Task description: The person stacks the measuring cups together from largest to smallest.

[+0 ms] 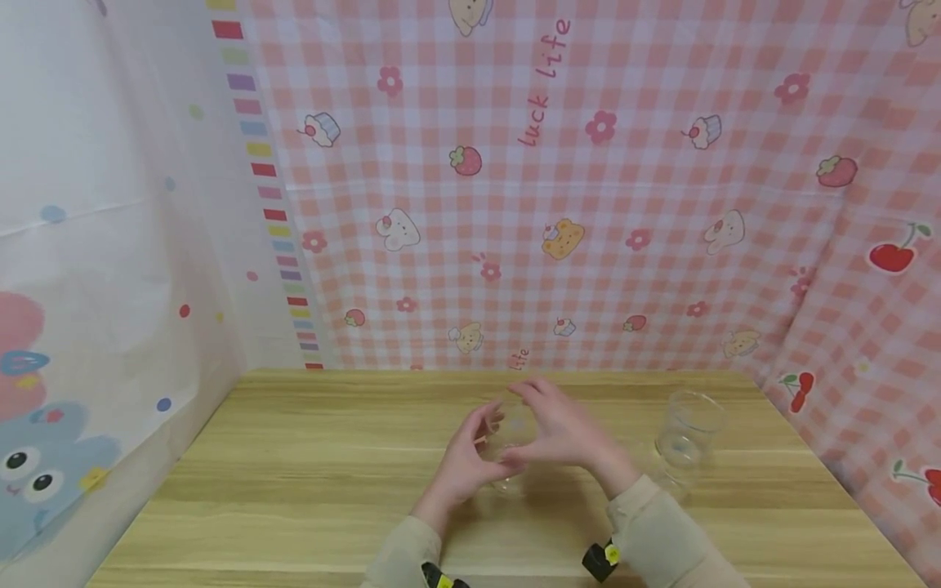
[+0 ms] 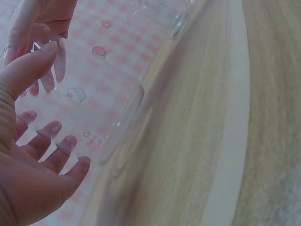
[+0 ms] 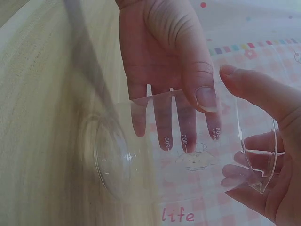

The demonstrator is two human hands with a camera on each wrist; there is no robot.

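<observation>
Between my two hands, low in the middle of the head view, is a clear beaker (image 1: 516, 426) with printed white measuring marks, plainer in the right wrist view. My left hand (image 1: 461, 464) grips its wall, thumb on one side and spread fingers (image 3: 163, 127) on the other. Round the rim end, my right hand (image 1: 562, 431) holds it with thumb and fingers; that hand is blurred in the head view. The beaker's round base (image 3: 112, 157) faces the tabletop. Whether it touches the wood I cannot tell.
Clear glassware (image 1: 691, 425) stands on the wooden table (image 1: 294, 482), right of my right forearm; whether it is one vessel or more I cannot tell. A pink checked cloth (image 1: 441, 212) hangs behind the table's back edge, and a white patterned cloth (image 1: 95, 220) hangs at left.
</observation>
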